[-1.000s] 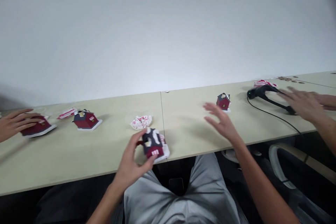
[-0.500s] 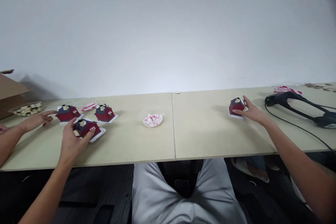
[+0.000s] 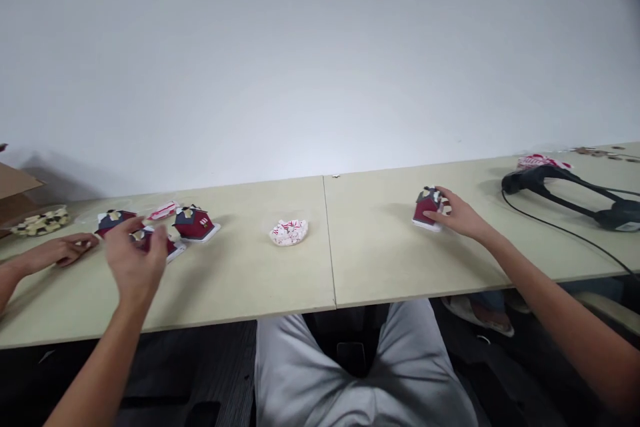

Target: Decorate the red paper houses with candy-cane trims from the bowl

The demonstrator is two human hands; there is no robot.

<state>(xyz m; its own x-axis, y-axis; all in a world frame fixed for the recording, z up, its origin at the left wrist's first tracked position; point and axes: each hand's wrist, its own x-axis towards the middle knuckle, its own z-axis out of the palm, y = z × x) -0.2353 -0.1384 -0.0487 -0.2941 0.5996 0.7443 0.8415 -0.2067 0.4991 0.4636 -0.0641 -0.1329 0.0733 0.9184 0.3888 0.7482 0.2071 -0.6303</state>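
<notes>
My left hand [image 3: 135,253] is raised over a small red toy house [image 3: 174,250] with a white base, its fingers apart and slightly blurred. That house is partly hidden behind the hand. Just beyond stand another red house [image 3: 116,219] and, to the right, a third house [image 3: 195,223] with a dark roof and cream pieces on top. On the right half of the table, my right hand [image 3: 460,215] grips a similar toy house [image 3: 427,209] by its sides, thumb in front.
A bowl of red-and-white pieces [image 3: 289,232] sits mid-table. At left are a co-worker's hand [image 3: 63,250], a bowl of cream and black pieces [image 3: 43,221], a cardboard box [image 3: 15,183] and a red-and-white packet [image 3: 163,210]. A black device with a cable [image 3: 555,190] lies at right.
My left hand has let go of the toy house and lifted up from it. The co-worker's hand has drawn back from the far-left house. My right hand still holds its house.
</notes>
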